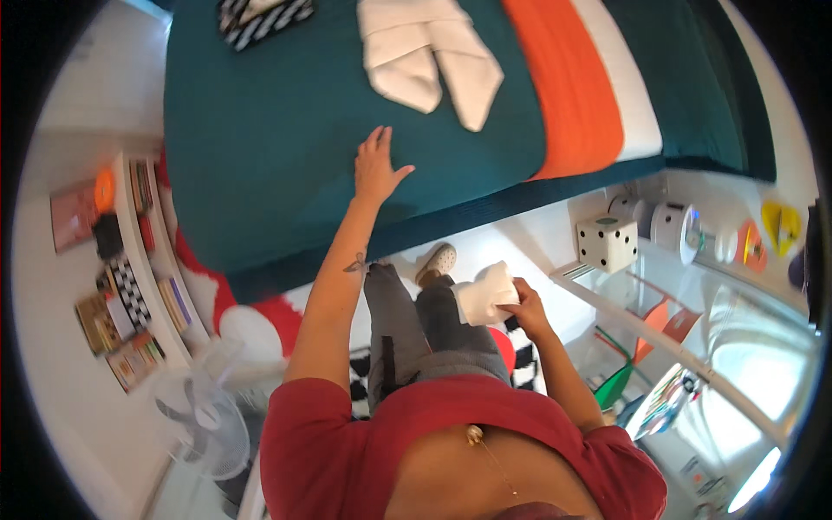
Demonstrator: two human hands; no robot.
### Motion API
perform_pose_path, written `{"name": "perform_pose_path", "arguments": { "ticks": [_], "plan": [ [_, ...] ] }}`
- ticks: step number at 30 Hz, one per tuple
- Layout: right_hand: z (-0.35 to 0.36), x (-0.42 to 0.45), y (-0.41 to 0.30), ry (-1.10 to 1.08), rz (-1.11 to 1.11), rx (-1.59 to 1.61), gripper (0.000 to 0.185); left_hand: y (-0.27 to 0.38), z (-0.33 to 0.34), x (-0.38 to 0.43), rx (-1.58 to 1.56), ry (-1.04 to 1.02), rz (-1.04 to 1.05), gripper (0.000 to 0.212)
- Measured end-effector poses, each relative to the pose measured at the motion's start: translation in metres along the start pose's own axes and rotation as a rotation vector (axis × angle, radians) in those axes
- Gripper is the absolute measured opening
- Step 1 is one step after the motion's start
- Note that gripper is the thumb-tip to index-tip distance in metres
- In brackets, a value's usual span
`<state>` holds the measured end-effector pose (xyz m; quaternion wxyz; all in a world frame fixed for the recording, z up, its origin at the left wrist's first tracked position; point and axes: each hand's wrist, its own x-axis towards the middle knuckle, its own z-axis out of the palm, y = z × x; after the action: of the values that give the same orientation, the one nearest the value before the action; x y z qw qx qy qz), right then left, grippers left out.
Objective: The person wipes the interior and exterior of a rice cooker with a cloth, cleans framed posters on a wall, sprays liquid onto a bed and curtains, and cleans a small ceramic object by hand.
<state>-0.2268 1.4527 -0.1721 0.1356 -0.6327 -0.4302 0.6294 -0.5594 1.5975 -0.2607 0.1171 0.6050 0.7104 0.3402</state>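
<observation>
My left hand (379, 168) is stretched over the dark green cover (273, 149) of a bed, fingers apart and holding nothing. Whether its palm touches the cover I cannot tell. Beyond its fingertips lies a folded cream-white cloth (432, 52) with two pointed ends towards me. Down at my right side, beside the bed, my right hand (528, 307) grips a crumpled white cloth (487, 296) between thumb and fingers. A patterned black-and-white item (263, 23) rests on the cover at the far left, partly cut off by the picture's edge.
An orange band (572, 97) and a white band cross the bed on the right. A glass-topped table (650, 312) bearing a large white die (606, 242) stands at my right. White shelves (159, 260) and a fan (207, 416) are at left. A shoe (439, 260) shows below.
</observation>
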Motion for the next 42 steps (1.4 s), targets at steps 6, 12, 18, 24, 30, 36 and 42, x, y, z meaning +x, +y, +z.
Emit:
{"name": "perform_pose_path", "arguments": {
  "ticks": [6,12,18,24,30,36,42],
  "plan": [
    [-0.094,-0.065,0.062,0.451,-0.021,0.136,0.028,-0.020,0.048,0.017,-0.067,-0.083,-0.069,0.008],
    [-0.086,-0.138,0.117,0.857,0.040,0.701,0.025,0.130,0.086,-0.066,-0.686,-0.976,-0.265,0.010],
    [-0.089,-0.218,0.139,1.251,-0.123,1.330,0.027,0.342,0.118,-0.182,-0.709,-1.739,-0.333,0.015],
    [-0.133,-0.319,0.191,1.582,-0.372,1.533,0.036,0.541,0.158,-0.275,-0.650,-2.141,-0.101,0.011],
    [-0.177,-0.430,0.272,1.371,-0.740,1.546,0.058,0.669,0.184,-0.434,-0.654,-2.459,-0.285,0.017],
    [-0.216,-0.505,0.353,1.624,-1.220,1.429,0.059,0.777,0.178,-0.561,-0.411,-2.535,-0.543,0.015],
    [-0.251,-0.583,0.458,2.236,-1.377,1.742,0.064,0.882,0.245,-0.682,-0.239,-2.816,-1.031,0.011]
  ]
}}
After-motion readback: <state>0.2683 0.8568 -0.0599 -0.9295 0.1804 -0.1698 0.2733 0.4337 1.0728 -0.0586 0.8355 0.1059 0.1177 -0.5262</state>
